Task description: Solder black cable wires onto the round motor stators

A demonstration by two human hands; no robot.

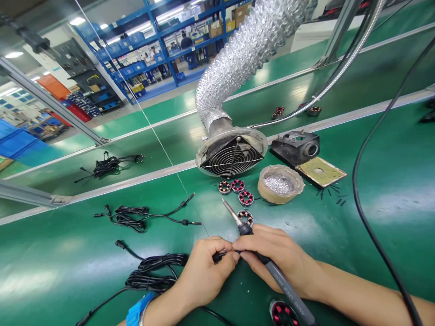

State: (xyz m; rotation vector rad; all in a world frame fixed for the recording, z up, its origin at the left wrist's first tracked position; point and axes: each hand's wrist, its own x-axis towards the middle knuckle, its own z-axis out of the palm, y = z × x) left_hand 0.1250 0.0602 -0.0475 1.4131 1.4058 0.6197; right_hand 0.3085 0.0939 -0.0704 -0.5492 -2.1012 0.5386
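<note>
My left hand [208, 268] pinches the end of a black cable [219, 256] between thumb and forefinger. Close against it, my right hand [283, 258] holds a soldering iron [283, 283], whose metal tip points up and away to the left. The right fingertips also meet the cable end; what they pinch there is too small to make out. Behind the iron sits a small motor stator [245, 218] with copper windings. Another stator [283, 313], with red parts, lies near the bottom edge. Coiled black cable [152, 271] rests left of my left hand.
A fume extractor [234, 156] with a silver duct [244, 54] stands ahead. Right of it are a tan bowl of metal shavings [280, 184], an iron stand [295, 147] and a yellow sponge [321, 172]. Several stators and a second cable bundle [132, 217] lie on the green bench.
</note>
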